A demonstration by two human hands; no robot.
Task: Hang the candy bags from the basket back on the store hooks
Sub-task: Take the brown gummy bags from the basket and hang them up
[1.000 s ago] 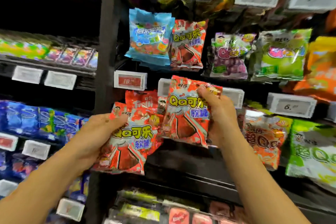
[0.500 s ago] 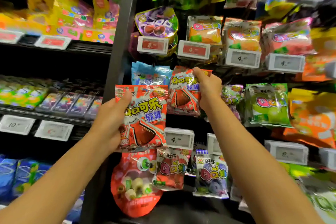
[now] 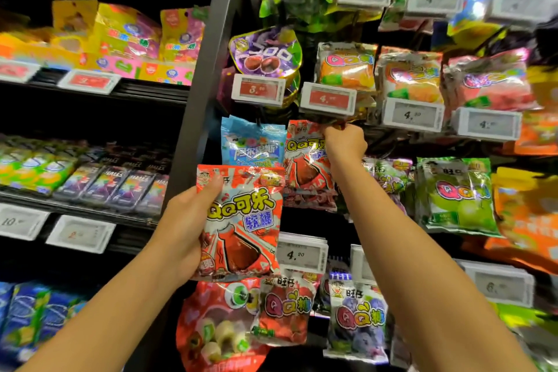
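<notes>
My left hand (image 3: 184, 229) grips a red cola candy bag (image 3: 241, 223) by its left edge and holds it upright in front of the display. My right hand (image 3: 344, 142) is raised higher and pinches the top of a second red cola candy bag (image 3: 305, 166) just under a red price tag (image 3: 327, 99), where a store hook sits. The hook itself is hidden behind the hand and the tag. A light blue candy bag (image 3: 252, 142) hangs just left of that bag.
Rows of candy bags hang on hooks with price tags: purple (image 3: 265, 53), orange (image 3: 347, 66), green (image 3: 456, 193). A grey upright post (image 3: 205, 81) divides the hooks from shelves (image 3: 90, 211) at the left. More bags hang low (image 3: 287, 308). No basket is in view.
My right hand has lifted its red bag up to the hook under the red price tag. My left hand has raised its bag too, and the view has tilted upward.
</notes>
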